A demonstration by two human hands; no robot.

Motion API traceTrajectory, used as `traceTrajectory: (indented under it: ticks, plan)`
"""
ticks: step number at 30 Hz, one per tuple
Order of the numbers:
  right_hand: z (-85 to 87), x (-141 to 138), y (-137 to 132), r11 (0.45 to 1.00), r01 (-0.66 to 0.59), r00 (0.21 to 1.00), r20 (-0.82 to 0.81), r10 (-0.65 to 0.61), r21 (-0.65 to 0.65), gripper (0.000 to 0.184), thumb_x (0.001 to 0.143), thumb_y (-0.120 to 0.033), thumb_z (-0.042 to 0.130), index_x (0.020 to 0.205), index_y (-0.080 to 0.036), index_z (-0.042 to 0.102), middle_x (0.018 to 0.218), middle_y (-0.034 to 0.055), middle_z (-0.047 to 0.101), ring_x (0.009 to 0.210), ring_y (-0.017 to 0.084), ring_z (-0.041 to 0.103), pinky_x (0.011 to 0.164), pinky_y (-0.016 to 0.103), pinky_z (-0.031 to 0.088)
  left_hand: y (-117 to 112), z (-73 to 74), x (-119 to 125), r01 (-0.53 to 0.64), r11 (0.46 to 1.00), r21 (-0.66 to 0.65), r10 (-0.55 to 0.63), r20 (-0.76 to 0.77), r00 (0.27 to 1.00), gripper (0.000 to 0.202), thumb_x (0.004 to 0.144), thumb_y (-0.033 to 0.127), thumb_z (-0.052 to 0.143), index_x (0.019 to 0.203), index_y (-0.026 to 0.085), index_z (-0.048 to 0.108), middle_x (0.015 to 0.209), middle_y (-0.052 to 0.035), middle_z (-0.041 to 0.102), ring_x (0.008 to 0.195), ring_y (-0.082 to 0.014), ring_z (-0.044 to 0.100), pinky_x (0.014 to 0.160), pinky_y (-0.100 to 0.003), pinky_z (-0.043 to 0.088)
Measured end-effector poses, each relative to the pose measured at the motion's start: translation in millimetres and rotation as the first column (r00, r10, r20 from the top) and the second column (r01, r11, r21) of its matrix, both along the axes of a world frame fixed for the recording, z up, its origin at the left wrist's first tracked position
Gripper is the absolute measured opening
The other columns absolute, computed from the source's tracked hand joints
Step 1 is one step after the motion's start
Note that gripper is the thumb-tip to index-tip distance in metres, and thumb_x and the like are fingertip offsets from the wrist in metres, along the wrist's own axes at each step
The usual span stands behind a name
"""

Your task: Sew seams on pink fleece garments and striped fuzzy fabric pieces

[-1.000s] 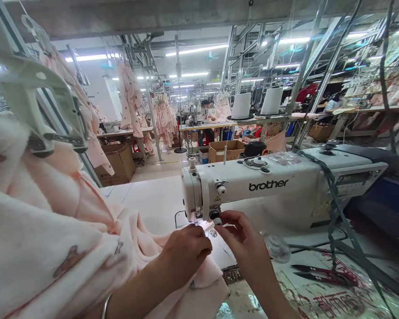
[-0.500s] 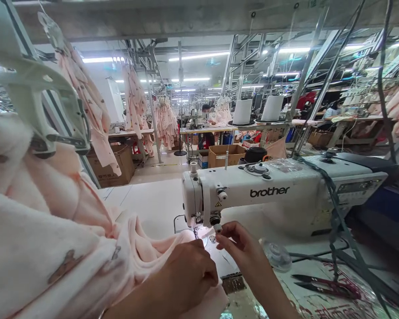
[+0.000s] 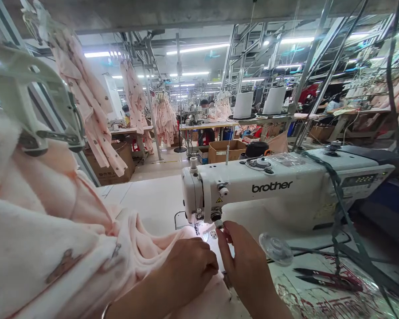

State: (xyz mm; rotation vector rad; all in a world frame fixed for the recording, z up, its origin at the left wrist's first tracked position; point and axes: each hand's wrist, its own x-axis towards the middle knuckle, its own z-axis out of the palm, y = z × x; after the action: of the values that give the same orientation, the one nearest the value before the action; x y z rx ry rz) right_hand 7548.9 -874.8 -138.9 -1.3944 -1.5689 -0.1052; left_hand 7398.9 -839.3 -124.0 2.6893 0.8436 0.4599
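The left hand (image 3: 186, 268) lies knuckles-up on the pale pink fleece fabric (image 3: 86, 230), its fingers curled down and pressing a fold of it against the surface (image 3: 146, 199) just in front of the needle area of the white Brother sewing machine (image 3: 272, 186). The fabric spreads from there to the left and rises in a thick heap that fills the lower left of the view. The right hand (image 3: 249, 261) is just beside the left, its fingertips drawn together near the small ribbed knob (image 3: 218, 223) under the machine head; whether they pinch a thread or anything else cannot be told. A clear round plastic piece (image 3: 275, 249) sits on the surface right of that hand, and dark thread snips (image 3: 322, 277) lie farther right. A pale green clamp (image 3: 36, 106) grips the fabric at upper left. More pink garments (image 3: 164, 117) hang from overhead rails behind, with cardboard boxes (image 3: 224, 150) on the floor
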Motion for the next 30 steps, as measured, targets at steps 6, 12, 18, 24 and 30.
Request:
traceTrajectory:
  ticks: [6, 12, 18, 24, 30]
  plan:
    - [-3.7, -9, 4, 0.997, 0.074, 0.997, 0.030, -0.074, -0.009, 0.022, 0.094, -0.035, 0.040, 0.080, -0.021, 0.048, 0.065, 0.0015, 0.051, 0.059, 0.017, 0.049, 0.057, 0.029, 0.031, 0, 4.0, 2, 0.011, 0.999, 0.034, -0.009, -0.050, 0.999, 0.012, 0.082, 0.018, 0.056, 0.074, 0.021, 0.065, 0.075, 0.0022, 0.067, 0.074, -0.0145, 0.060, 0.064, -0.025, 0.039]
    - [-0.8, -7, -6, 0.990, 0.015, 0.999, -0.042, -0.021, -0.138, 0.021, 0.094, -0.042, 0.039, 0.092, -0.023, 0.049, 0.071, 0.0003, 0.057, 0.062, 0.017, 0.054, 0.056, 0.027, 0.036, -2, 2.0, 4, -0.002, 1.000, 0.030, 0.002, -0.010, 1.000, 0.014, 0.080, 0.015, 0.056, 0.071, 0.021, 0.065, 0.072, 0.0026, 0.066, 0.070, -0.0135, 0.060, 0.062, -0.024, 0.037]
    - [-12.1, 7, -34, 0.800, -0.457, 0.799, -0.574, 0.177, -0.390, 0.030, 0.087, -0.047, 0.047, 0.107, -0.025, 0.052, 0.068, -0.0028, 0.058, 0.061, 0.015, 0.053, 0.054, 0.024, 0.039, -3, 3.5, 3, -0.065, 0.992, -0.105, 0.083, 0.178, 0.981, 0.011, 0.079, 0.017, 0.059, 0.076, 0.022, 0.068, 0.073, 0.0031, 0.067, 0.070, -0.0112, 0.060, 0.065, -0.022, 0.039]
    - [-23.9, 39, -52, 0.663, -0.508, 0.819, -0.546, 0.175, -0.550, 0.028, 0.088, -0.045, 0.047, 0.074, -0.022, 0.055, 0.055, -0.0048, 0.043, 0.052, 0.011, 0.040, 0.048, 0.022, 0.029, 3, 12.1, 0, 0.081, 0.957, -0.278, -0.035, 0.168, 0.985, 0.010, 0.075, 0.014, 0.065, 0.078, 0.022, 0.071, 0.073, 0.0048, 0.068, 0.070, -0.0081, 0.059, 0.070, -0.018, 0.041]
    - [-26.9, 93, -57, 0.893, -0.031, 0.999, -0.001, 0.034, -0.449, 0.023, 0.087, -0.041, 0.045, 0.085, -0.025, 0.061, 0.077, 0.0029, 0.065, 0.066, 0.017, 0.061, 0.055, 0.025, 0.044, 3, 7.3, 1, 0.068, 0.947, -0.314, -0.011, 0.180, 0.984, 0.011, 0.075, 0.017, 0.065, 0.079, 0.022, 0.073, 0.075, 0.0040, 0.069, 0.071, -0.0079, 0.060, 0.072, -0.016, 0.041]
